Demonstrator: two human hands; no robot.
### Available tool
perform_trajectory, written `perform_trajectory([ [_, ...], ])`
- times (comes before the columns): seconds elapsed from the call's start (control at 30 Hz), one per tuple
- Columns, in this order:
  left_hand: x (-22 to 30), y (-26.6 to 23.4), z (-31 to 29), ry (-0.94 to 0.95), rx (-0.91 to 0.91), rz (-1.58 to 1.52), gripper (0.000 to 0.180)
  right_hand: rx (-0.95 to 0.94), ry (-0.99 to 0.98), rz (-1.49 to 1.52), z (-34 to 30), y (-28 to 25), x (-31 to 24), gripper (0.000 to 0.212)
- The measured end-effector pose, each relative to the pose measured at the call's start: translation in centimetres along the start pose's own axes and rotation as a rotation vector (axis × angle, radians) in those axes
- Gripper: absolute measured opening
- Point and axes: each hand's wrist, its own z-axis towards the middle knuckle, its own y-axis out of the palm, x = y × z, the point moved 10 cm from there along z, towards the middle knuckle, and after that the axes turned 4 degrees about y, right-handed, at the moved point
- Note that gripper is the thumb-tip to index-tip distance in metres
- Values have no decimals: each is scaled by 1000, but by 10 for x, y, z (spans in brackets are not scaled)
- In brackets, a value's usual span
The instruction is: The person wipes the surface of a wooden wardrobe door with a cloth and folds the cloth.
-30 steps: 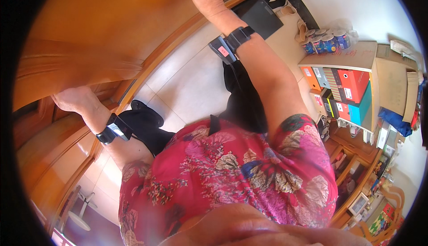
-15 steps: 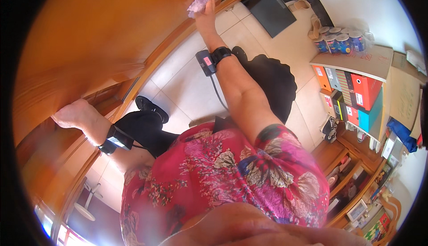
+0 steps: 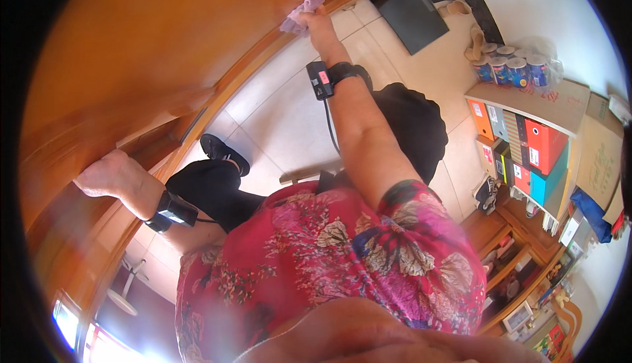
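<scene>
Your right hand [image 3: 322,32] grips a lilac cloth [image 3: 295,19] by the wooden panel [image 3: 164,60]. Your left hand [image 3: 113,177] probably steadies you there; fingers hidden, I cannot tell its grip.

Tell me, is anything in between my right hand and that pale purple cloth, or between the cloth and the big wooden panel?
Nothing visible. Your right hand holds the pale purple cloth directly, and no object shows between the cloth and the wooden panel; whether they touch, I can't tell.

Lilac cloth [image 3: 295,21], seemingly, in right hand [image 3: 320,28]
</scene>
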Motion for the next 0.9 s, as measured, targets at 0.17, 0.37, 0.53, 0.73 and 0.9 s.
perform_trajectory([
  [0.17,20,30,-33,-121,49,-89,35,-163,6,99,-7,21,-3,26],
  [0.37,8,37,-32,-127,71,-66,38,-448,117,260,-59,119,87,19],
  [0.53,7,45,-33,-102,13,-2,37,-463,120,252,-67,129,88,11],
  [0.73,2,33,-30,37,-51,161,36,-188,83,552,-30,58,9,19],
  [0.9,14,45,-40,29,-99,159,34,-47,-91,590,-6,13,-29,21],
])
